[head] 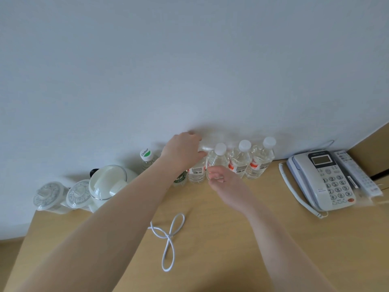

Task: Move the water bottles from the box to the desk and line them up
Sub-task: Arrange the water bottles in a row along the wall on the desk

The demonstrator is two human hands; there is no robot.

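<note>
Already on the desk (263,228), four clear water bottles stand upright in a row against the white wall, as a person tidies the line with both hands. Their left hand (184,151) is curled over the top of the leftmost bottle (196,172), hiding its cap, with the fingers wrapped round the neck. Their right hand (221,179) pinches the low body of the second bottle (219,159), its fingers bent against the clear plastic just beside the label. The third bottle (240,160) and fourth bottle (261,160) stand untouched to the right, white caps on, their sides touching or nearly so.

The box named in the task is out of view. A green-capped bottle (147,158) sits apart to the left, partly behind the left forearm, near a white kettle (109,184) and two lidded cups (61,197). A phone (324,180) and a remote (357,173) lie at the right, and a looped white cable (170,237) lies in front.

Judging by the clear fill, the bottles are probably full, so fairly heavy for their size and steady once set down. Thin plastic walls would likely dent under a hard squeeze and may be slick; the ribbed neck under the cap, or the labelled waist, looks the surest place to hold.
</note>
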